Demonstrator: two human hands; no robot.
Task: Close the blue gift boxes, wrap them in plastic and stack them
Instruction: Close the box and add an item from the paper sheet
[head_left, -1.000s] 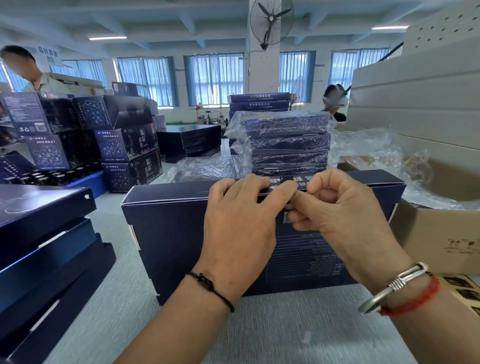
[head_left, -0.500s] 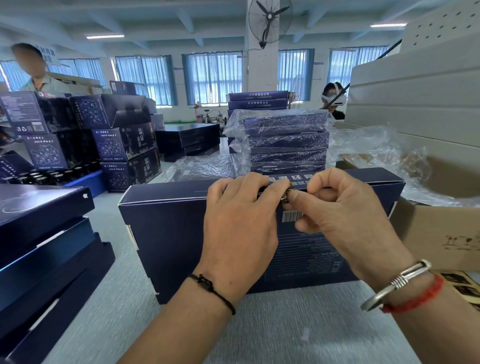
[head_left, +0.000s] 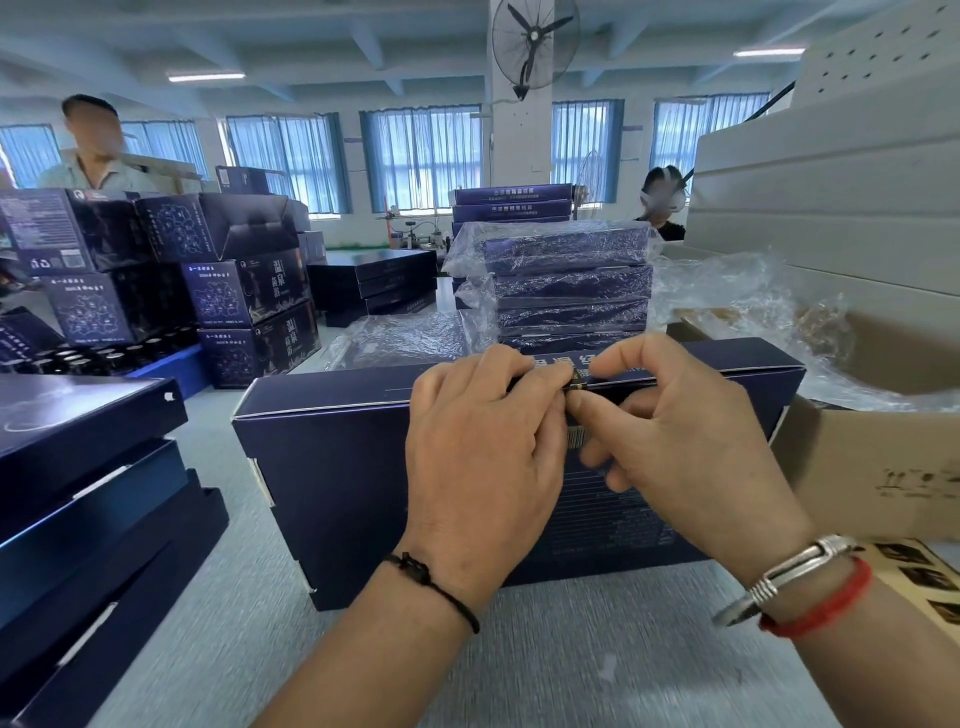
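Blue gift box standing on edge on the grey table, just in front of the wrapped stack. Left hand and right hand both pinching a small clasp at the top seam. Likely slip of the clasp, leaving the lid unlatched; possible tipping under uneven pressure.

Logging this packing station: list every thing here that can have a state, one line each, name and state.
blue gift box: standing on edge, unwrapped, top seam being closed
left hand: fingers curled over the box's top edge
right hand: pinching a small clasp at the top edge
stack of wrapped boxes: closed, covered in plastic
cardboard carton: open, loose plastic inside
wall fan: whether running, cannot tell
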